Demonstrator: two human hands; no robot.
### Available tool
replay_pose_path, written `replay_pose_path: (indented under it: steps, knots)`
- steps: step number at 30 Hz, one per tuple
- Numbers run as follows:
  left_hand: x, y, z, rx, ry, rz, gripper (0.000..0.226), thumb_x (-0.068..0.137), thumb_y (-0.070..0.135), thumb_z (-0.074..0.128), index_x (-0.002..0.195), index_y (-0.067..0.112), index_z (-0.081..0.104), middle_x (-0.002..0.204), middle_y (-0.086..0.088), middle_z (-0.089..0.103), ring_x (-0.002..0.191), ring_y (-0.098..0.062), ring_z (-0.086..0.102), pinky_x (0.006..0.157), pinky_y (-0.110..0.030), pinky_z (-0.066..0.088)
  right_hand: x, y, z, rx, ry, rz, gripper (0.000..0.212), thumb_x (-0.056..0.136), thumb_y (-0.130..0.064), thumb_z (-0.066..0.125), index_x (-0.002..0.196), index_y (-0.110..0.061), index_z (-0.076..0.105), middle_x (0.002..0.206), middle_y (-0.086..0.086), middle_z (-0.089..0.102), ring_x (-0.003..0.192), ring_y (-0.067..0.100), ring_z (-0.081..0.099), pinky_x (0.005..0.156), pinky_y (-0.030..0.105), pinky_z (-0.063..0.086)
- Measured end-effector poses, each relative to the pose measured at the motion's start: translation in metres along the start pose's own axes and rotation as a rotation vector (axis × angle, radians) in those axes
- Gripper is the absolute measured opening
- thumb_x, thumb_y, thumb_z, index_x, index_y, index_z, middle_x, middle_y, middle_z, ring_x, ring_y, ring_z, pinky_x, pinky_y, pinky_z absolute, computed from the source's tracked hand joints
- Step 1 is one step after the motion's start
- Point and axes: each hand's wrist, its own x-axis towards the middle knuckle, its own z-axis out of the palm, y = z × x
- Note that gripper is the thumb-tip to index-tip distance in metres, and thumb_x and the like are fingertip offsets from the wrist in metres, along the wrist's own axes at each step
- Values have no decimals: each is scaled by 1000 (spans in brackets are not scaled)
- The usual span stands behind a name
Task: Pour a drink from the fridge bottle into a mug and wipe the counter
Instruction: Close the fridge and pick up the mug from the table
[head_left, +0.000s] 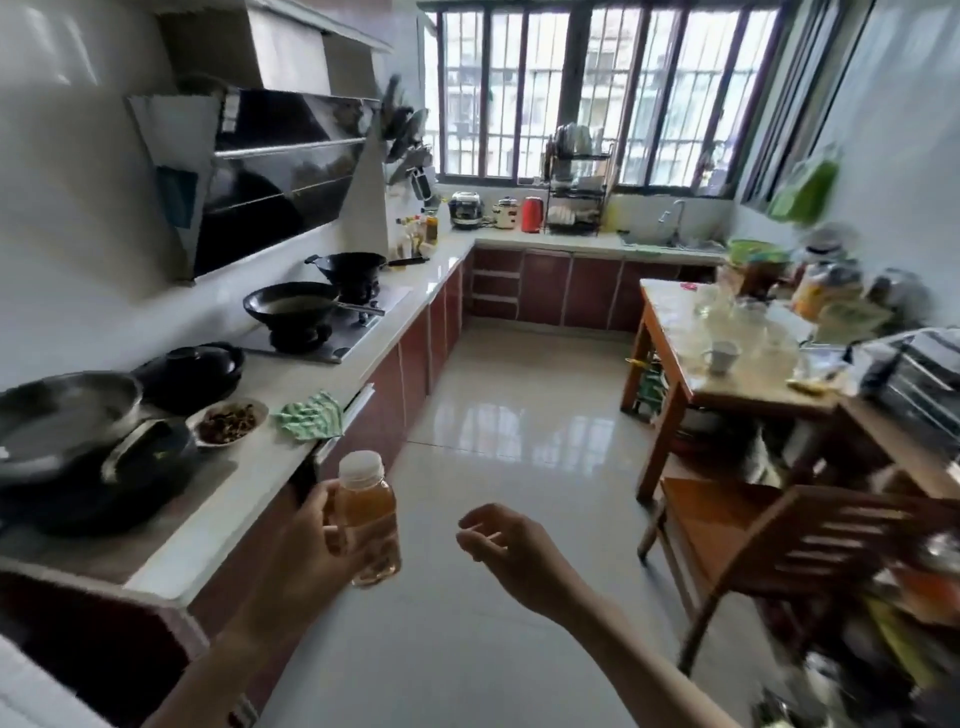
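Note:
My left hand (311, 540) grips a small clear bottle (370, 525) of amber drink with a white cap, held upright over the floor beside the counter edge. My right hand (498, 540) hangs in the air to the right of the bottle, fingers loosely curled, holding nothing. A white mug (721, 355) stands on the wooden table (670, 332) at the right, among clear glassware. A green patterned cloth (310, 415) lies crumpled on the white counter (249, 483) at the left, near its front edge.
Pans, a black pot (195, 371) and a dish of food (227, 422) crowd the left counter, with woks on the stove (322, 332) beyond. A wooden chair (769, 540) stands near right. The sink (670, 241) lies at the far counter under the window. Open tiled floor runs between.

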Motion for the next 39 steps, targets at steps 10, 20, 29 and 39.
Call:
replay_pose_path:
  steps: [10,20,29,39]
  knots:
    - [147,50,174,-87,-294,139,63,70,53,84,119,24,57,104,7,74,94,-14,73,79,-33,61,54,98,-152,-73,212,156,33,97,-40,61,122,-19,62,108,0,72,93,9,69,83,34,61]
    - [311,36,318,-108,-488,271,52,77,31,84,119,25,55,110,11,72,97,-3,71,73,-17,58,131,225,-250,-201,405,405,37,96,-39,62,129,-22,59,114,-5,69,97,8,67,86,29,59]
    - [480,11,424,-114,-685,201,52,71,48,79,114,31,55,108,4,73,95,-16,72,77,-37,62,236,321,-313,-166,509,727,37,94,-44,59,128,-28,58,118,-7,66,104,12,63,90,31,54]
    - [631,22,577,-177,-756,78,52,64,51,82,109,38,59,108,10,72,93,-19,74,71,-39,62,359,446,-442,-69,570,771,45,96,-45,57,136,-25,51,125,-6,61,108,13,61,89,27,52]
